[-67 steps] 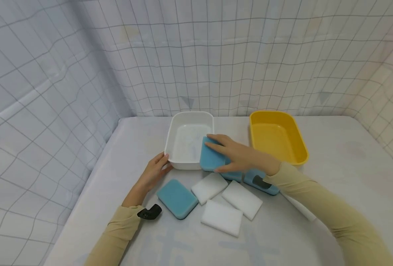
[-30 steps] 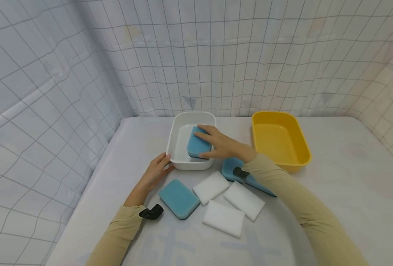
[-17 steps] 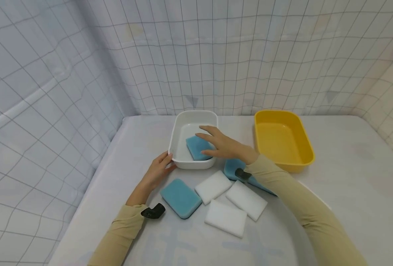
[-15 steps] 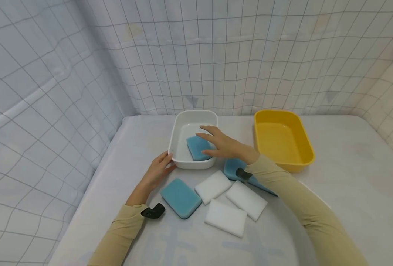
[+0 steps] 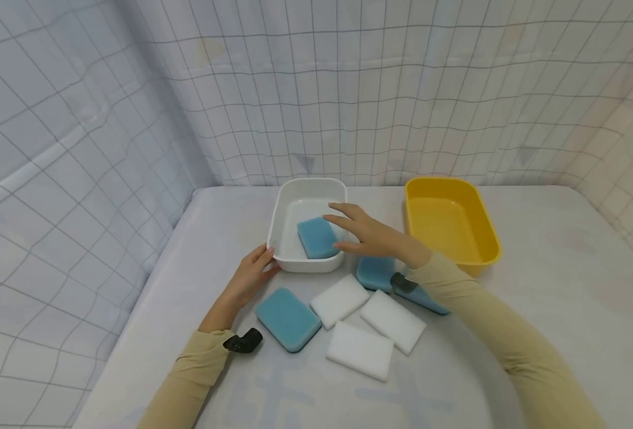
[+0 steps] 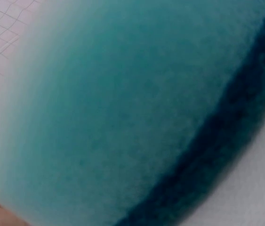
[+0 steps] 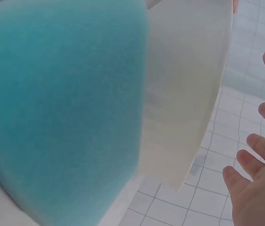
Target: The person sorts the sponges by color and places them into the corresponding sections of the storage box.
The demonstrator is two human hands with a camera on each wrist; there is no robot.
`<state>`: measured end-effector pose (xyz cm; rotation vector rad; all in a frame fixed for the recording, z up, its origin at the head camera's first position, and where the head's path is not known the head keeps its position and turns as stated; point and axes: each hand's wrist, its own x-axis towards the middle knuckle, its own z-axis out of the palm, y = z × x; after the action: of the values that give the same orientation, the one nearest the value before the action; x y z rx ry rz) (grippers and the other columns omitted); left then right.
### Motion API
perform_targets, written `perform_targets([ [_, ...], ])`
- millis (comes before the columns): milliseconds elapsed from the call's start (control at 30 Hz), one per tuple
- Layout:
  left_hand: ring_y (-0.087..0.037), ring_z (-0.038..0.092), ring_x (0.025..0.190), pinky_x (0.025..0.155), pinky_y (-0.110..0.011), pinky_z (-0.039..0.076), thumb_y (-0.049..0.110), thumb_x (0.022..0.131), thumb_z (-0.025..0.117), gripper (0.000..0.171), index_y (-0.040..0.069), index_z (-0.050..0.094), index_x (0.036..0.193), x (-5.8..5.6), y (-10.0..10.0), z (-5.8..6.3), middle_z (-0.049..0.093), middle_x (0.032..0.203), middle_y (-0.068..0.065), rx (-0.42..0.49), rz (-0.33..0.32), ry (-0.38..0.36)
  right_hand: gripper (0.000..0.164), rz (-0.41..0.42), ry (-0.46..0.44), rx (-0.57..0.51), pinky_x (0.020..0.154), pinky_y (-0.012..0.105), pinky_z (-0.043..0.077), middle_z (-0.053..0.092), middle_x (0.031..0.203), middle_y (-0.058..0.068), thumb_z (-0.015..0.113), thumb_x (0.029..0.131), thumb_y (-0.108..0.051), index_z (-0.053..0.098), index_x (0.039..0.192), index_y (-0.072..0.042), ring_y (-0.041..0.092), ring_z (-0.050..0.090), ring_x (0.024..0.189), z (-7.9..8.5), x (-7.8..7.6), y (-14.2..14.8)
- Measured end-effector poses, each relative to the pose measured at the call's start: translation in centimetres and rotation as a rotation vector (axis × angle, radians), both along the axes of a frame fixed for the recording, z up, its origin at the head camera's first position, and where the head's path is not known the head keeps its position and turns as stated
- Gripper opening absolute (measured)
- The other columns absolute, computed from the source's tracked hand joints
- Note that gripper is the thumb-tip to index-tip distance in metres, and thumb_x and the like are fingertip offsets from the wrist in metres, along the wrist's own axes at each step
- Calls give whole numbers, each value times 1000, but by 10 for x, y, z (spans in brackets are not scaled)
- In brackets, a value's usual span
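My left hand (image 5: 249, 277) holds the near left corner of a white plastic tub (image 5: 309, 266), its fingertips at the rim. Inside the tub, toward its near right side, lies a blue sponge (image 5: 315, 238). My right hand (image 5: 372, 234) is over the tub's right rim with its fingers spread, and nothing is in its grasp. In the right wrist view those fingers (image 7: 264, 148) stand apart, while a blue sponge (image 7: 66, 103) fills the left side. A blue sponge with a dark underside (image 6: 123, 103) fills most of the left wrist view.
On the table, a blue sponge (image 5: 288, 320) and several white sponges (image 5: 360, 350) lie in front of the tub. More blue sponges (image 5: 375, 273) lie partly under the right forearm. A yellow tub (image 5: 450, 229) stands at the back right, before a gridded curtain (image 5: 348, 107).
My right hand carried the blue sponge from the tub's near right corner into the white tub, let go of it, and drew back slightly right. The left hand stayed at the tub's corner.
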<state>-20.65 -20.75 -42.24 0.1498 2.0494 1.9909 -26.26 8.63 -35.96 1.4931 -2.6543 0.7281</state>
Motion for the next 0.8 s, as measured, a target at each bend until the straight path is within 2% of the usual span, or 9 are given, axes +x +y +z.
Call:
perform_targets([
  [133, -32, 25, 142, 115, -48, 28, 30, 102, 35, 56, 5, 19, 150, 0, 0, 1, 22, 155, -16, 0, 12, -4, 60, -4, -17, 20, 113, 53, 29, 20, 153, 21, 58, 93, -23, 33, 144, -5, 35, 23, 139, 1, 4, 5],
  [300, -31, 25, 142, 116, -48, 28, 29, 103, 35, 55, 5, 19, 150, 0, 1, 1, 23, 155, -16, -1, 18, -8, 61, 8, 4, 21, 112, 53, 31, 22, 152, 21, 60, 92, -22, 34, 144, -4, 35, 25, 138, 0, 9, 13],
  [533, -33, 24, 143, 116, -48, 27, 29, 103, 34, 55, 5, 17, 150, 1, 1, -1, 20, 156, -15, -17, -5, 16, 60, 11, 9, 19, 112, 53, 31, 23, 152, 20, 60, 91, -19, 35, 143, -3, 35, 25, 138, 0, 16, 25],
  [800, -33, 23, 144, 115, -48, 28, 33, 102, 36, 59, 7, 16, 151, 1, -1, -3, 18, 157, -14, -25, -20, 42, 59, -26, -10, 42, 111, 52, 32, 24, 152, 19, 60, 92, -21, 36, 143, -4, 34, 27, 138, -5, 21, 37],
])
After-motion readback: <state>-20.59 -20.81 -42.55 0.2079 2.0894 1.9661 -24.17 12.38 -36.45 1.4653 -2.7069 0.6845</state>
